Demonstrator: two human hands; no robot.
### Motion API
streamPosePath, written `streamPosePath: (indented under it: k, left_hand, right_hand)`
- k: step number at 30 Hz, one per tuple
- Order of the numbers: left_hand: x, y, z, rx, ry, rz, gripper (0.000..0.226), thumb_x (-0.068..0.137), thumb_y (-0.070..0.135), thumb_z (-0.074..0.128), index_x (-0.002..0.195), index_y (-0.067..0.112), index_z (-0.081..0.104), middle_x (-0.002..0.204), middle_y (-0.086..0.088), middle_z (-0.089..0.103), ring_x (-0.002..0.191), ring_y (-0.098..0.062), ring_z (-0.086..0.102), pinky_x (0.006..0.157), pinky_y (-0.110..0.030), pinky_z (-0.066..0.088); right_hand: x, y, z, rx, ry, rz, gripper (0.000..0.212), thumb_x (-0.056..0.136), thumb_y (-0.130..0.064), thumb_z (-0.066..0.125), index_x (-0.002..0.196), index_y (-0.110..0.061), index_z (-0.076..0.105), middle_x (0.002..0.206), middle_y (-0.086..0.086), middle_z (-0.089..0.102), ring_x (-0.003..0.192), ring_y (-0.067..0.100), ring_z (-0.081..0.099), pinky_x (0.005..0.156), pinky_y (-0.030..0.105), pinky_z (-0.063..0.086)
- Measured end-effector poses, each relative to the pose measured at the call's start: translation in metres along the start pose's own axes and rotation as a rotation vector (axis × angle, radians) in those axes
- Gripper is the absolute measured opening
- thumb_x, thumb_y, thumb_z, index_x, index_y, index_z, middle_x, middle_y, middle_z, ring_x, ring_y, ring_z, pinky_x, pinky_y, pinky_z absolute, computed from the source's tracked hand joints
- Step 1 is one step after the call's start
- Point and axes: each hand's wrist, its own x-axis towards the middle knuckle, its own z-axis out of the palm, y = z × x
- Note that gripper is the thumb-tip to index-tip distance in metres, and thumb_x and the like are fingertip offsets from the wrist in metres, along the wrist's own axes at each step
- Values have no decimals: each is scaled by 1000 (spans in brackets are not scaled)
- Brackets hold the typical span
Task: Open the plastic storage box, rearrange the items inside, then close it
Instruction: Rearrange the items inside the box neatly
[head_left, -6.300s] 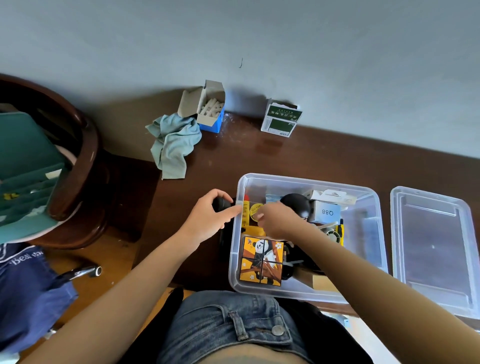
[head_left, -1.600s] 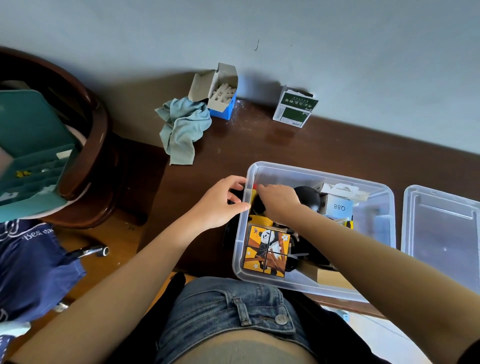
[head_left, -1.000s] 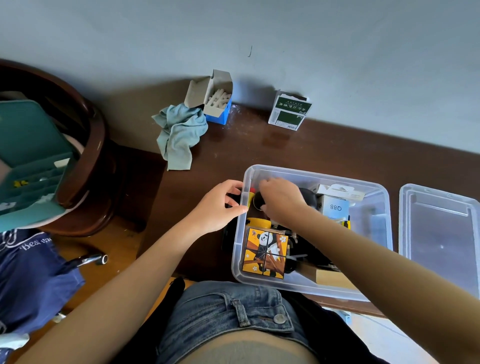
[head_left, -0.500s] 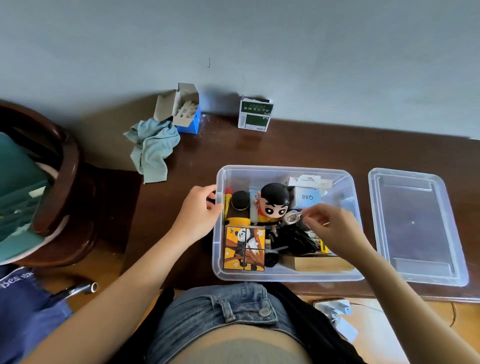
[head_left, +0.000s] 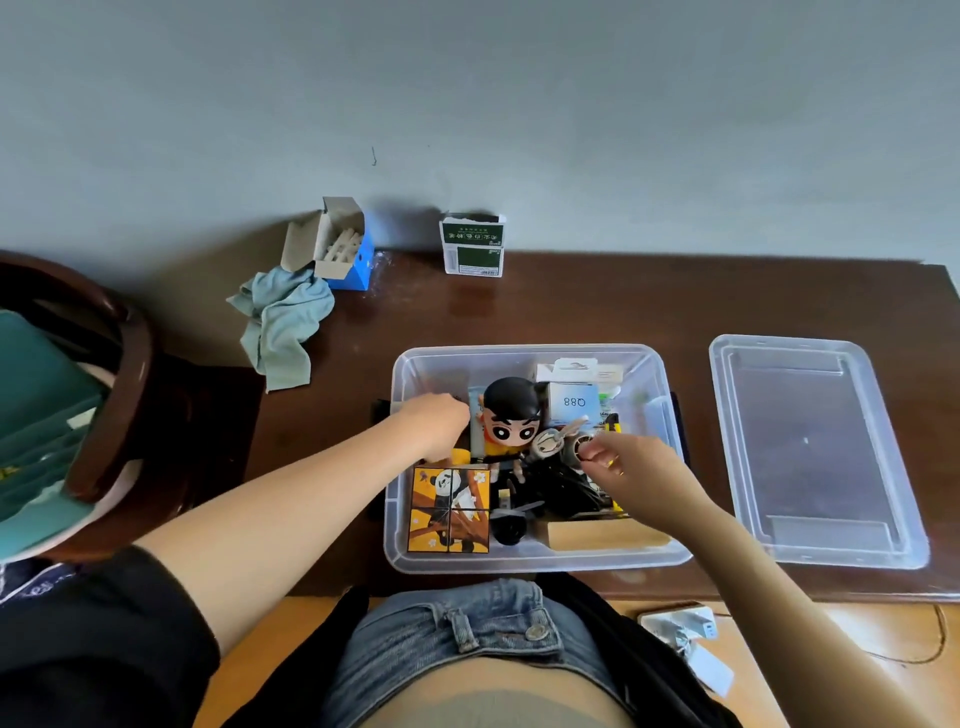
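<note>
From my remote view, the left hand (head_left: 439, 423) covers whatever its fingertips meet inside the storage box (head_left: 535, 561). What the right hand (head_left: 631, 467) pinches is too small to identify. The teal organiser (head_left: 36, 415) is cut off at the left edge.

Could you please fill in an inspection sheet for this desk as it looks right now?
Surface: brown wooden desk.
Job's things: storage box open, holding figurine, panda cube, Q88 box; lid flat beside it.
Clutter: cloth, chalk box, green carton.
Grippers: left hand reaching inside box; right hand pinching something small.
Cables: dark tangle in box.
Surroundings: grey wall, chair.
</note>
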Motion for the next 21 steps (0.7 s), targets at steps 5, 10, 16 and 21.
streamPosePath:
  k: [5, 10, 16, 21]
  left_hand:
    - [3, -3, 6, 52, 52, -6, 7, 90, 6, 56, 92, 6, 63, 81, -7, 59, 74, -24, 57, 60, -29, 43]
    - [5, 0, 11, 21, 138, -75, 7, 88, 9, 59, 83, 11, 55, 84, -7, 61, 73, -21, 57, 57, -27, 42]
    - [5, 9, 18, -120, 296, -230, 24, 85, 12, 60, 66, 14, 45, 66, -1, 48, 62, -18, 49, 52, -24, 40]
    - [8, 18, 28, -272, 374, -340, 19, 85, 12, 63, 72, 15, 49, 69, 0, 50, 71, -20, 60, 56, -26, 45]
  right_hand:
    - [-1, 8, 5, 7, -27, -14, 20, 91, -30, 55, 108, -25, 65, 83, -18, 59, 80, 8, 59, 68, 24, 46]
    - [-1, 13, 4, 24, -43, -39, 22, 92, -31, 53, 111, -27, 63, 86, -17, 59, 80, 7, 59, 66, 23, 45]
    - [2, 18, 4, 11, -31, -68, 21, 92, -31, 54, 110, -28, 63, 82, -20, 57, 76, 4, 56, 60, 18, 39]
    - [5, 16, 3, 0, -80, -85, 21, 92, -34, 53, 110, -28, 62, 86, -18, 59, 81, 8, 60, 68, 25, 49]
